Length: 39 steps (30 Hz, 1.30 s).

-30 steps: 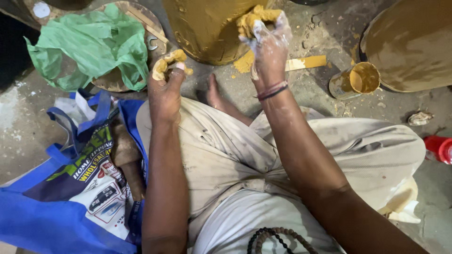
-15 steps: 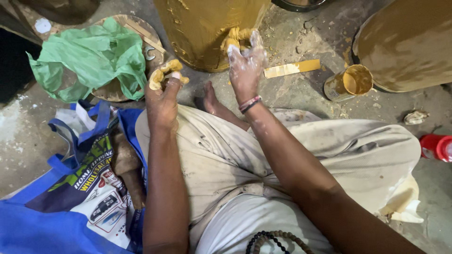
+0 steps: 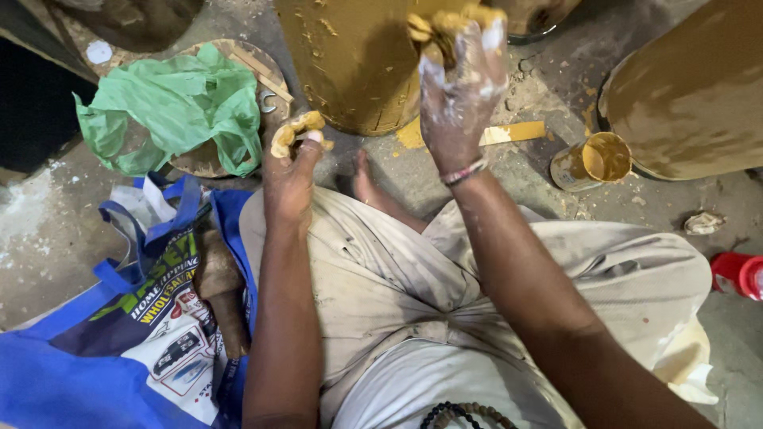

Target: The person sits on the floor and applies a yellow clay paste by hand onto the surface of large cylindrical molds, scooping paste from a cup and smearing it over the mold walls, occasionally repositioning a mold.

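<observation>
Putty lump: a wad of yellow-brown putty [image 3: 296, 130] sat left of the frame's centre, pinched in our left hand [image 3: 288, 179].
Left grip: narrow, fingers and thumb closed on the putty lump.
Right hand: our right hand [image 3: 461, 87], smeared white and ochre, was raised at the top centre, pressing a second clump of putty [image 3: 433, 30] against the ochre cylinder [image 3: 350, 63].
Right grip: fingers curled around that clump, holding it to the cylinder's wall.
Cylinder: upright at the top centre, coated in the same yellow-brown paste.
Floor nearby: a flat putty-coated stick [image 3: 513, 133] lay just right of the cylinder's base, a small tin [image 3: 592, 160] of paste beyond it.
Upper right: a second coated rounded form [image 3: 691, 95].
Upper left: a green plastic bag [image 3: 171, 111] on a round wooden board [image 3: 262, 75].
Lower left: a blue printed bag [image 3: 103, 349] beside our knee.
Right edge: a red container [image 3: 741, 274].
</observation>
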### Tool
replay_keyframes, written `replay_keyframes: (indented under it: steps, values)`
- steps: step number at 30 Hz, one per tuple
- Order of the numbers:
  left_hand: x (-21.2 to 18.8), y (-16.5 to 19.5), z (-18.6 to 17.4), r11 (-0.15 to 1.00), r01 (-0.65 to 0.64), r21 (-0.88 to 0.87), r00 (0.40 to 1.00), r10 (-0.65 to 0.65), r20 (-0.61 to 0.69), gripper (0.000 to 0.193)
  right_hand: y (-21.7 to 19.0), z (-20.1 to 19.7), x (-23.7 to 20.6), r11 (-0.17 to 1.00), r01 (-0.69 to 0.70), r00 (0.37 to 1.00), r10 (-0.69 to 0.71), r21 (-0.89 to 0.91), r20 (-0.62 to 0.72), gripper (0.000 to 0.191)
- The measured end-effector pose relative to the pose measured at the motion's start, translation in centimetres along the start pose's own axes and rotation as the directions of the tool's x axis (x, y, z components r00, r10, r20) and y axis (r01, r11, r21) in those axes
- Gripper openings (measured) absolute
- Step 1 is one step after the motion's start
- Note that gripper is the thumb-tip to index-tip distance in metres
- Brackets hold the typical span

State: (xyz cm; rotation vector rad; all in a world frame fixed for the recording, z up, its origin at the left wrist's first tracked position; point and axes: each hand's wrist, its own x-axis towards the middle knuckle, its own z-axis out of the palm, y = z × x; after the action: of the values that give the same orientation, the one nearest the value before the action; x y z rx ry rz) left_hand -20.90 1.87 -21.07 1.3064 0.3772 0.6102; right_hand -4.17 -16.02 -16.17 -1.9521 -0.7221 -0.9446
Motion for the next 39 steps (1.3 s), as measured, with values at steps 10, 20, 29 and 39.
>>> replay_keyframes:
  steps: [10, 20, 29, 39]
  values:
    - [-0.2, 1.0, 0.2, 0.998, -0.022, -0.06, 1.0, 0.02, -0.021, 0.037, 0.1, -0.1, 0.5, 0.991, 0.119, 0.959, -0.098, -0.064, 0.266, 0.029]
    - [0.2, 1.0, 0.2, 1.0, 0.013, -0.012, 0.999, -0.013, -0.042, 0.031, -1.7, 0.9, 7.7, 0.918, 0.342, 0.915, -0.277, -0.201, 0.292, 0.007]
    - [0.5, 0.8, 0.5, 0.998, 0.055, -0.029, 0.998, -0.056, -0.029, 0.03, -4.6, -4.2, 9.5, 0.92, 0.388, 0.905, -0.392, 0.055, 0.168, 0.025]
    - [-0.1, 0.5, -0.4, 0.999, 0.018, -0.039, 0.999, -0.02, -0.037, 0.036, 2.9, -0.9, -1.3, 0.933, 0.356, 0.845, -0.299, -0.049, 0.444, 0.035]
